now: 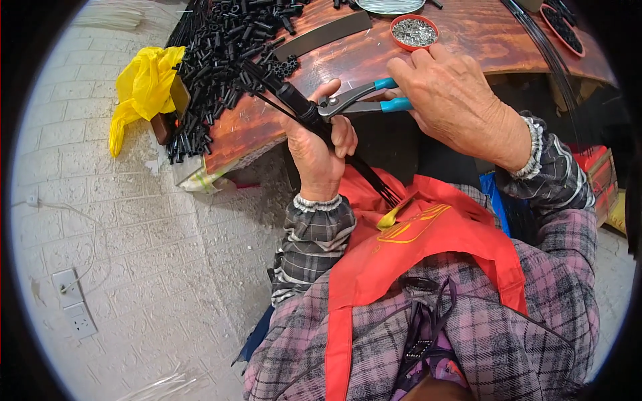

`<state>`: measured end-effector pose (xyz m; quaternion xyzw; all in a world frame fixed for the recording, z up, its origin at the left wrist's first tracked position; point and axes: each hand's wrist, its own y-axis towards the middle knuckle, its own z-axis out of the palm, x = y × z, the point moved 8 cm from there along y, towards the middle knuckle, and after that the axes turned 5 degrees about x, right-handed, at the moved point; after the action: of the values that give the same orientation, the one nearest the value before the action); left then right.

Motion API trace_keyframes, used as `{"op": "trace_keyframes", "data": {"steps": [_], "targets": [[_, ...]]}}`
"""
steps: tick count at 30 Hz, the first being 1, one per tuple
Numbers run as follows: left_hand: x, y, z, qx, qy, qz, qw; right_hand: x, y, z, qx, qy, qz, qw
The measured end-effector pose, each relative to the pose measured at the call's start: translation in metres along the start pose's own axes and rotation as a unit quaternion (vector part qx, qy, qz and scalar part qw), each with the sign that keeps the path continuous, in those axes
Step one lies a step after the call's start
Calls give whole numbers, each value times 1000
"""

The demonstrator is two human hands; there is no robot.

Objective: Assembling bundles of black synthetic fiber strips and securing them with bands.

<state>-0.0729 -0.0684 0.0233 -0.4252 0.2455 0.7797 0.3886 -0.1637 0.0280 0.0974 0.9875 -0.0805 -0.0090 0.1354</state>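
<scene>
Over the worn wooden bench (481, 40), the left hand (319, 150) is clenched around a bundle of black rods (304, 110), while the right hand (455, 97) squeezes blue-handled pliers (361, 100) onto its collar. A big heap of loose black tubes (221, 47) and a red dish of metal bits (414, 31) suggest plenty remains.

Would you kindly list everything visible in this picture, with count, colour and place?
Bundle of rods: one, black, in left hand.
Pliers: one, blue handles, in right hand, tip at bundle.
Short tubes: many, black, table's left part.
Bowl of metal bits: one, red, table top.
Table: one, reddish-brown, ahead.
Plastic bag: one, yellow, table's left edge.
Apron: one, red, on lap.
Left hand: gripping bundle.
Right hand: squeezing pliers.
</scene>
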Motion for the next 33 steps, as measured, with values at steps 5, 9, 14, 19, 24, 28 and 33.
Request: {"op": "trace_keyframes", "data": {"steps": [5,9,14,19,24,28,33], "targets": [[0,-1,0,-7,10,-3,1000,-3,-3,8,8,50,15,999],[1,0,0,4,-6,-4,1000,-5,-5,9,-5,53,17,998],[1,0,2,15,-11,-3,1000,-11,-8,10,1,75,10,997],[0,1,6,29,-4,3,1000,-8,-3,3,9,45,-39,998],[-1,-2,7,36,-6,2,999,-3,4,-10,22,-18,-71,997],[0,-2,8,28,-2,-2,1000,4,7,-21,6,-73,-104,992],[-1,-2,5,7,2,5,1000,8,9,-17,-14,-72,-118,990]]}}
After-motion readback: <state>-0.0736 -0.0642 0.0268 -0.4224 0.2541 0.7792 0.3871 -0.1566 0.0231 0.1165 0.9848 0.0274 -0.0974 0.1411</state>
